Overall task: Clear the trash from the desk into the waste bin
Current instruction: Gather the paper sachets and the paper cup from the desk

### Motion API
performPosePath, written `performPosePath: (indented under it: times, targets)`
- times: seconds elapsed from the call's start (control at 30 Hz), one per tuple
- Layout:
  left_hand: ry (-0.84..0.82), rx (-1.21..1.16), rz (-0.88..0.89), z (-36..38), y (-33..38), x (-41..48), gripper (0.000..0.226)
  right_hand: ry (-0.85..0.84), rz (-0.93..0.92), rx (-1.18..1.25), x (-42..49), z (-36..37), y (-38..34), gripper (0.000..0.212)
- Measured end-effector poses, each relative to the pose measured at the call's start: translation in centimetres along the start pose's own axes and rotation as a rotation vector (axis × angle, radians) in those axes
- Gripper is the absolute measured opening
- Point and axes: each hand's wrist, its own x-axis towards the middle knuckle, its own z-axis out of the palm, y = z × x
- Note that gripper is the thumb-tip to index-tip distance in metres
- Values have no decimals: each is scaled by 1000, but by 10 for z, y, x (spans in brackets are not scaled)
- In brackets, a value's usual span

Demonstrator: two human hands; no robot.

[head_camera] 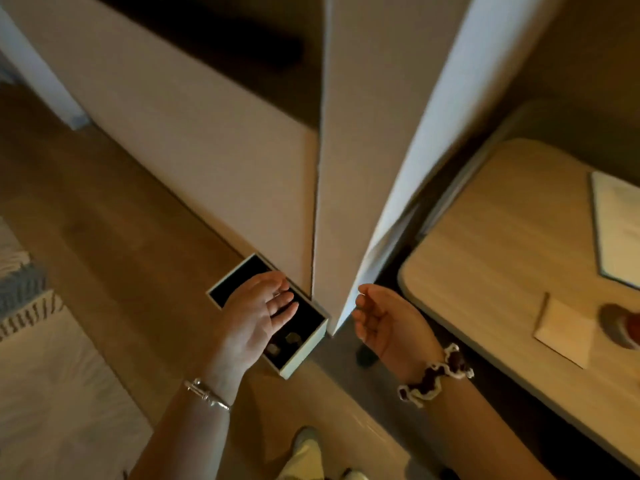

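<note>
The waste bin (304,351), a pale rectangular box with a dark inside, stands on the wooden floor (114,216) at lower centre, with small crumpled scraps (292,337) at its bottom. The left hand (258,317) hovers directly above it, fingers spread and empty. The right hand (384,323), loosely cupped and empty, hangs just right of the bin. The desk (491,237) fills the right side, carrying a tan paper square (564,332).

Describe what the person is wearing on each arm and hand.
Both forearms are bare, with no sleeves in view. The left wrist carries a thin silver bangle. The right wrist carries a ruffled scrunchie, dark maroon with a cream edge. No rings or gloves show on the left hand or right hand.
</note>
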Motion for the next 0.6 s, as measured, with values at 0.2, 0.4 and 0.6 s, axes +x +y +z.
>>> performPosePath:
  times: [0.2,0.4,0.6]
  targets:
    - [-294,30,-72,98,-18,-54,5,71,-153,46,-100,-45,-41,16]
    - [-420,80,-203,177,-91,-113,5,124,-244,37,-199,-128,-54,11]
    - [-515,178,-330,231,-143,-155,10,214,-264,161,-275,-192,-54,10]
